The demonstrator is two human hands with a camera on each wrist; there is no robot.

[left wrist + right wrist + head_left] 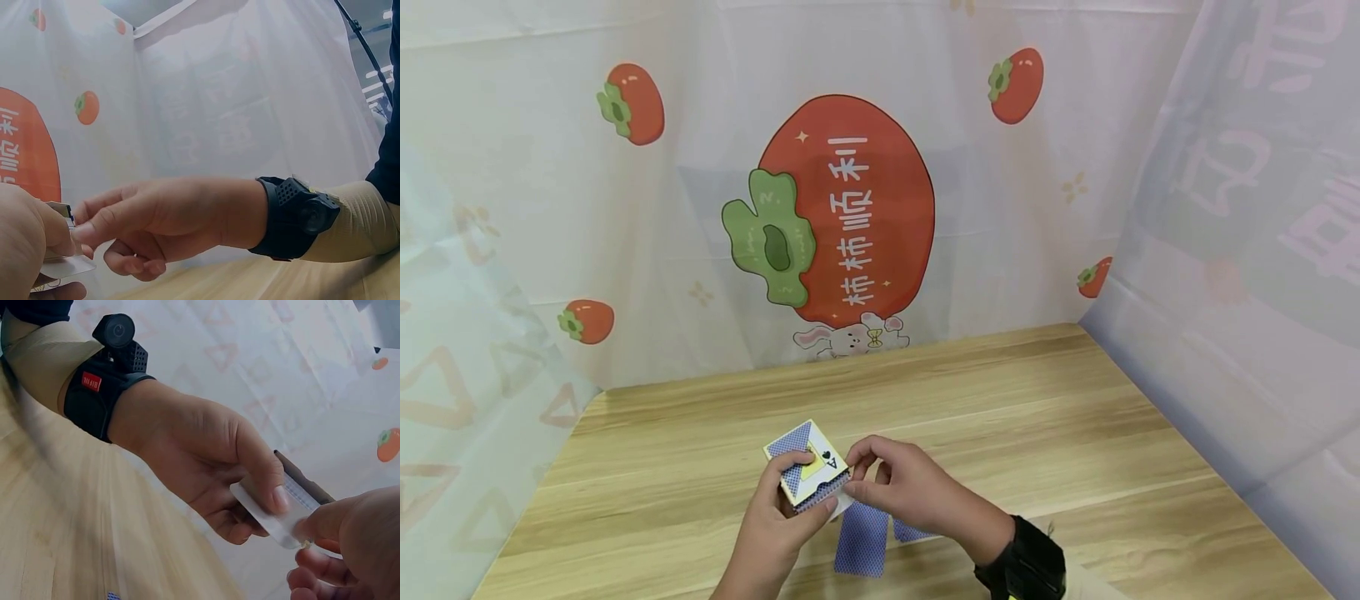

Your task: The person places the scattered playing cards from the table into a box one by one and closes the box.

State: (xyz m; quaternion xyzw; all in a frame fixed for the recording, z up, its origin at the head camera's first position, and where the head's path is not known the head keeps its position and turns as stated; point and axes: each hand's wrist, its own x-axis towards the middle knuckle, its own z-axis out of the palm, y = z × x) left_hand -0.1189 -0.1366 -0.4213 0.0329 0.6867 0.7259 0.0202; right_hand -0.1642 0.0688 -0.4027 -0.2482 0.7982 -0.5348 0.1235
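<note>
My left hand point(771, 521) grips a playing-card box point(831, 458) that has a blue checked pattern and an ace printed on it. The box is tilted above the table, its near end open, with a white flap point(844, 504) hanging out and blue card edges showing inside. At the open end, the thumb and fingers of my right hand point(913, 483) pinch the box's edge by the flap. In the right wrist view, the left thumb lies over the white flap point(256, 503). Below the hands, a blue-backed playing card point(861, 542) lies face down on the table.
A second blue card point(912, 531) lies partly hidden under my right wrist. The wood-grain table point(1000, 400) is enclosed by white cloth printed with persimmons point(880, 208) at the back and sides. A black wrist strap point(1022, 558) is on my right arm.
</note>
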